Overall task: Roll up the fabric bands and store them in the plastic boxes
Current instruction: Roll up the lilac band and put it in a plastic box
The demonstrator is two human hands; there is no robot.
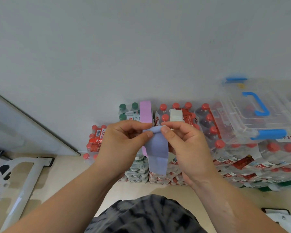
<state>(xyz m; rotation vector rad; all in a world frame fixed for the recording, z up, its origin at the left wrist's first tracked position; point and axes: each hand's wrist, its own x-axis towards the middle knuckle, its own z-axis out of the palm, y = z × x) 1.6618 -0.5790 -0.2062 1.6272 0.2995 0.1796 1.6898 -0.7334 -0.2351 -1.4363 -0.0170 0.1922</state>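
A blue-violet fabric band (158,153) hangs in front of me, its top end curled into a small roll. My left hand (123,145) pinches the left end of that roll, and my right hand (185,143) pinches the right end. A pink band (145,113) lies draped over the bottle packs behind, and a folded white band (175,114) rests on the red-capped bottles. At the right, a clear plastic box (252,118) with a blue handle and blue latches stands on the packs, its lid on.
Shrink-wrapped packs of water bottles (233,158) are stacked against a pale wall. A white metal frame (23,180) lies on the floor at the left, and another piece (282,217) at the lower right. A door panel (23,125) leans at the left.
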